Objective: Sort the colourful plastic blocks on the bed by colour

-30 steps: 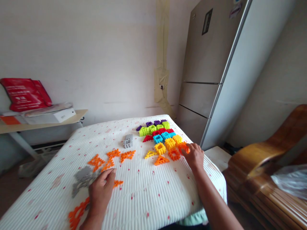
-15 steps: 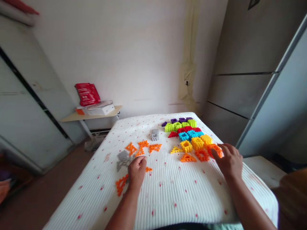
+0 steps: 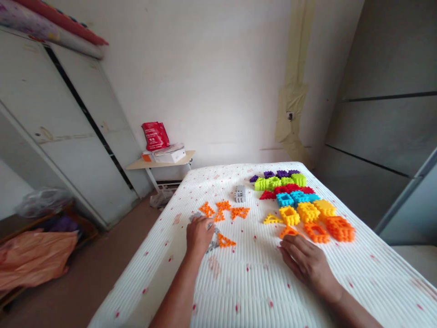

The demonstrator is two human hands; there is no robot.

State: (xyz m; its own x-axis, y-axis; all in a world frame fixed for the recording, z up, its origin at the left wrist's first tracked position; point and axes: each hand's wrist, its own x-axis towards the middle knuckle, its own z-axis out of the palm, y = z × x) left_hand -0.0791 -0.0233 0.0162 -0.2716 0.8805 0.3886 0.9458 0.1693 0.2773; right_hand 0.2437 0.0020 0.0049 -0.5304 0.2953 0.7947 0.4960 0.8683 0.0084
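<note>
Flat grey toothed pcs [image 3: 212,246] on the near L side are partly hidden by the L hand [image 3: 200,234], so no count can be given; its fingers are curled down over them, but whether any is gripped can't be told. At the R hand [image 3: 309,262], an orange triangle [image 3: 287,229] is overlapped by bent fingers; contact can't be confirmed. Beside it, 1 orange square frame [image 3: 322,238] & 1 orange stack [image 3: 340,230] are set approx. in line. Near the L hand, 5 loose orange pcs [image 3: 223,206] are laid flat, prob. so each can be lifted singly. Beyond, 1 grey stack [image 3: 241,187] is placed apart. Farther R, yellow pcs [image 3: 308,212] (4), blue pcs [image 3: 298,197] (approx. 3), red pcs [image 3: 290,188] (count unclear), lime pcs [image 3: 274,183] (approx. 4) & purple pcs [image 3: 282,174] (4) are rowed, seemingly by colour for quick telling apart. All are borne by a white quilted cover [image 3: 239,287].
</note>
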